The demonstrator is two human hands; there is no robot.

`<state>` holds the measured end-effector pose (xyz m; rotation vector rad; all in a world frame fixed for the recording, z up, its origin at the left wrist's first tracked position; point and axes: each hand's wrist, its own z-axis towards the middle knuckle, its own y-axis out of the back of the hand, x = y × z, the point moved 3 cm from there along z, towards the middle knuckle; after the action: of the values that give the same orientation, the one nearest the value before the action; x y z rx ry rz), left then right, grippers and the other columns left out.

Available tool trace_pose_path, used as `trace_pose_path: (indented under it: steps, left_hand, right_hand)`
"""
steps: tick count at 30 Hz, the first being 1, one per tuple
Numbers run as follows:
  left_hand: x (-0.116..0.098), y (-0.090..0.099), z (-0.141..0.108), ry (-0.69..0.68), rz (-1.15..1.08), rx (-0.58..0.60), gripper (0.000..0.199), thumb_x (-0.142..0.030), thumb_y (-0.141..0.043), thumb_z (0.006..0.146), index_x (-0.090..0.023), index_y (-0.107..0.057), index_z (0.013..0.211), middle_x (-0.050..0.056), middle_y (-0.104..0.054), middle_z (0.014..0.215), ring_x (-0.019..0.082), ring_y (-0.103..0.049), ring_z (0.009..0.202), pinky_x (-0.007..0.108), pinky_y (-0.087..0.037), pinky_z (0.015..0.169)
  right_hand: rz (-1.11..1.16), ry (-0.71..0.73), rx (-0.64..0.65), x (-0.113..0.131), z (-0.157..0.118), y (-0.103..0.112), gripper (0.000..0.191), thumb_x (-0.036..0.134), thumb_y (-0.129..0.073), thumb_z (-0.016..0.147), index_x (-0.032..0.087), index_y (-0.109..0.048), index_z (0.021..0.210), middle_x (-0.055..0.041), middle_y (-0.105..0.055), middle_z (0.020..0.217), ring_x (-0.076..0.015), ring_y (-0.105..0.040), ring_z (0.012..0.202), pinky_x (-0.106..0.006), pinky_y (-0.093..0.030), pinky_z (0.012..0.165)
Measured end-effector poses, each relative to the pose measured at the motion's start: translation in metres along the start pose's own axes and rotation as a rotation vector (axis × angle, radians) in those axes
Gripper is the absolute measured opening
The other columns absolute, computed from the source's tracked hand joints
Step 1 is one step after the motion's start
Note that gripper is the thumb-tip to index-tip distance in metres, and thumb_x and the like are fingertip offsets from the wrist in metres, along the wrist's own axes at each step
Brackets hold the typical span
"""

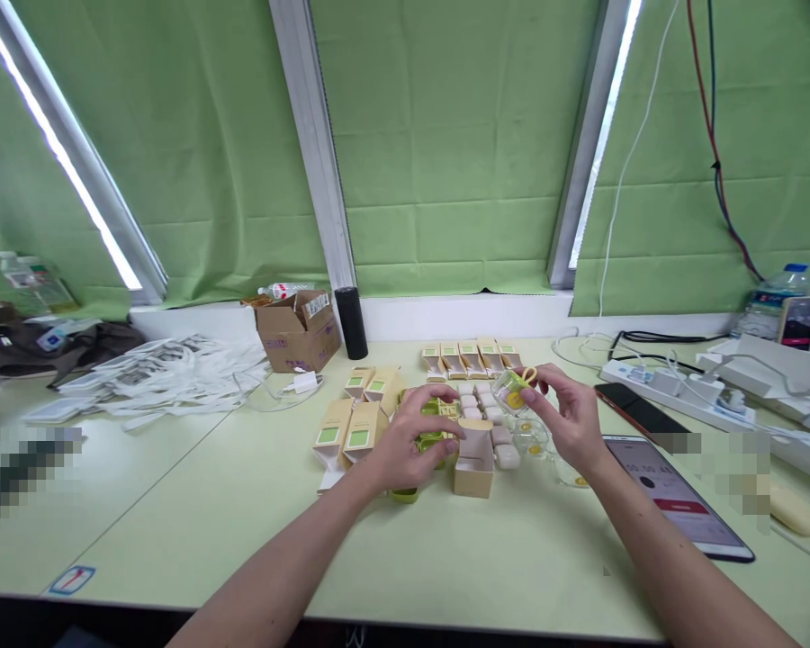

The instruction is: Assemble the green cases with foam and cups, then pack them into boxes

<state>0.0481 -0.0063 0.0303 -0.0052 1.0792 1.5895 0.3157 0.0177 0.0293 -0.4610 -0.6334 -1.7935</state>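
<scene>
My right hand (567, 416) pinches a small clear container with a yellow-green lid and loop (512, 391), raised above the table. My left hand (418, 438) has its fingers spread and curved, with nothing visibly gripped. Its fingertips are beside an open small cardboard box (473, 477) standing in front of me. Behind that box and to its right are pale rounded blocks (506, 456). More clear containers with yellow parts (532, 437) lie below my right hand. Green pieces (405, 495) sit partly hidden under my left hand.
Small cartons with green labels (363, 430) stand left of my left hand, others (469, 358) further back. A lit phone (681, 504), a dark phone (641, 409) and power strips (681, 396) lie right. White straps (182, 373), a brown box (298, 333) and a black cylinder (352, 324) are back left.
</scene>
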Motion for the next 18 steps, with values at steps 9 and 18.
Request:
trace_pose_path:
  steps: [9, 18]
  left_hand:
    - [0.004, -0.020, 0.001, 0.072, 0.122, 0.016, 0.022, -0.032, -0.061, 0.102, -0.022, -0.079, 0.094, 0.007, -0.082, 0.100, 0.027, -0.071, 0.104, 0.053, -0.041, 0.109]
    - [0.007, -0.019, 0.001, 0.194, 0.092, -0.127, 0.013, -0.030, -0.070, 0.094, -0.023, -0.077, 0.085, 0.004, -0.082, 0.091, 0.025, -0.071, 0.091, 0.047, -0.041, 0.098]
  right_hand:
    - [0.046, -0.038, 0.044, 0.002, -0.006, -0.006, 0.029, 0.050, -0.069, 0.100, 0.023, -0.078, 0.106, -0.0094, -0.074, 0.100, -0.0224, -0.060, 0.081, -0.036, -0.048, 0.065]
    - [0.083, 0.025, 0.136, 0.021, -0.021, -0.026, 0.029, 0.044, -0.067, 0.102, 0.024, -0.079, 0.118, -0.0123, -0.077, 0.112, -0.0233, -0.068, 0.085, -0.031, -0.049, 0.054]
